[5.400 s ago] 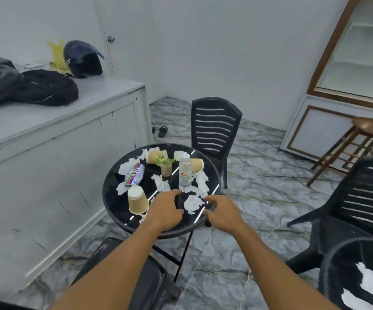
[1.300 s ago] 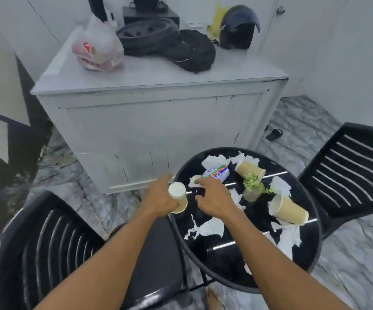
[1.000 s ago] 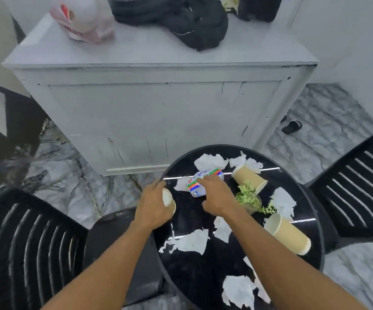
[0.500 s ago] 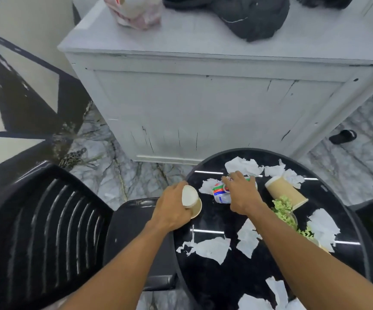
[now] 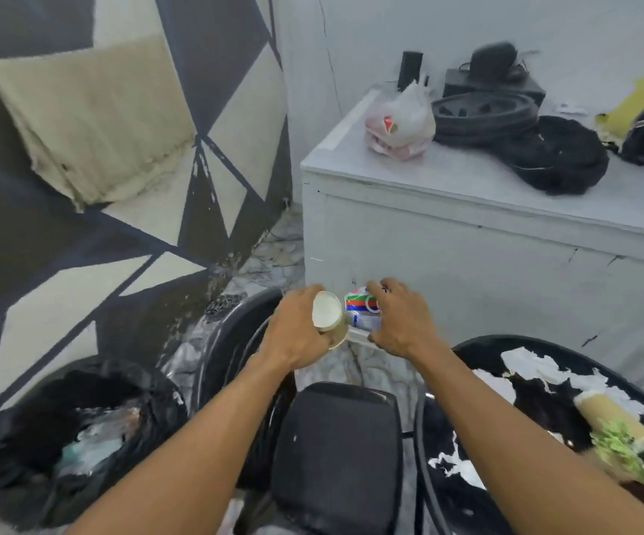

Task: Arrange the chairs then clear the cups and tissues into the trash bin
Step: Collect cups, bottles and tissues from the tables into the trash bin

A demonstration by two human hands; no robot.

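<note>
Our left hand (image 5: 297,334) holds a cup (image 5: 330,316); right hand (image 5: 401,322) holds a striped packet (image 5: 361,310), its writing unreadable

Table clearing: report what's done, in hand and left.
Done: the trash bin already holds some rubbish. In hand: the left hand holds a paper cup, the right hand a colourful packet, neither over the bin. Left: tissues and another cup lie on the table.
</note>
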